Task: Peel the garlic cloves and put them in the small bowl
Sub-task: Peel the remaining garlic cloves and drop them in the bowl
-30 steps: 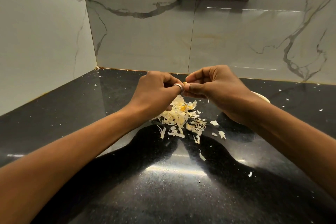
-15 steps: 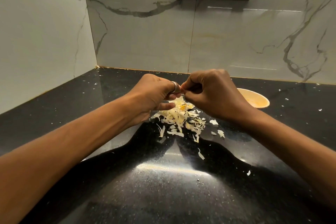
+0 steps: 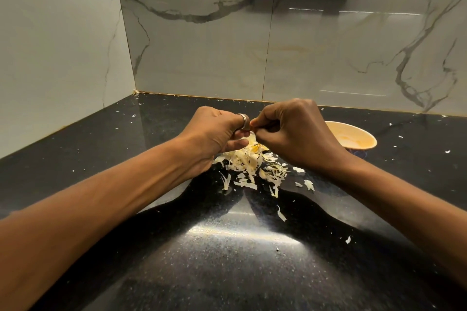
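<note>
Head camera has both hands meeting right above the peel heap, so scraps should drop straight onto it. Left hand, fingers curled in, grips the garlic clove, which is almost hidden between the fingertips. Right hand pinches tight at the clove's end, probably tugging skin. Small bowl waits just right of the heap, a short carry once the clove is bare.

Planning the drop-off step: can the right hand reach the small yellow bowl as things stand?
Probably yes. The small yellow bowl sits on the black speckled counter right beside the right hand, nothing visible between them. But that hand and the left hand both pinch a mostly hidden garlic clove.
</note>
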Demonstrator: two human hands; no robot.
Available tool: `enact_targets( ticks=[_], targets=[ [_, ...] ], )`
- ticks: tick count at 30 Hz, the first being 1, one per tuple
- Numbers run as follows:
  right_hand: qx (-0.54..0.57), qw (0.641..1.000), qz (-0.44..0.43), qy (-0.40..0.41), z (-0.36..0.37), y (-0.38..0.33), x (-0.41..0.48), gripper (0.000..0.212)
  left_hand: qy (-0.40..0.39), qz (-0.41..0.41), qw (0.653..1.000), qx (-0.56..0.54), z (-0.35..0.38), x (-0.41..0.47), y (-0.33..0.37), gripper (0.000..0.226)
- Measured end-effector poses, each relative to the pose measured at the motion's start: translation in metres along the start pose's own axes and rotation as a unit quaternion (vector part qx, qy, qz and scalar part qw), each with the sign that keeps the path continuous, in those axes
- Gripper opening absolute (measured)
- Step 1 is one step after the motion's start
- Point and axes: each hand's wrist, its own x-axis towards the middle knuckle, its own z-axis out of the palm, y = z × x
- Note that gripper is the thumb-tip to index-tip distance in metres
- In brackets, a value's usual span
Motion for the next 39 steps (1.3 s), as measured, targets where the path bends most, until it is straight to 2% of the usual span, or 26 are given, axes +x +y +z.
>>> enact_targets(
  ticks=[7,11,15,18,24,33,39],
  targets=[
    [0.014,1.0,0.012,0.018,0.001,-0.003,0.0,0.01,0.002,0.003,1.0,-0.015,0.004,-0.002,-0.003,0.016],
    [0.106,0.989,0.107,0.012,-0.006,-0.003,0.006,0.008,-0.006,0.013,1.0,-0.019,0.001,-0.002,0.003,0.015],
    [0.335,0.913,0.234,-0.012,-0.012,-0.007,0.006,0.012,-0.013,0.022,1.0,0.001,-0.001,-0.004,0.009,0.017],
    [0.404,0.873,0.275,-0.004,-0.015,-0.009,0.007,0.011,-0.017,0.026,1.0,0.006,0.0,-0.006,0.01,0.02],
    [0.432,0.853,0.293,0.001,-0.016,-0.009,0.008,0.011,-0.019,0.032,0.999,0.019,0.0,-0.006,0.012,0.016],
    [0.414,0.859,0.301,-0.004,-0.018,-0.007,0.008,0.009,-0.016,0.04,0.997,0.059,-0.003,-0.005,0.012,0.021],
    [0.404,0.861,0.308,0.027,-0.026,-0.001,0.011,0.01,0.022,0.043,0.995,0.087,-0.006,-0.002,0.011,0.025]
  ],
)
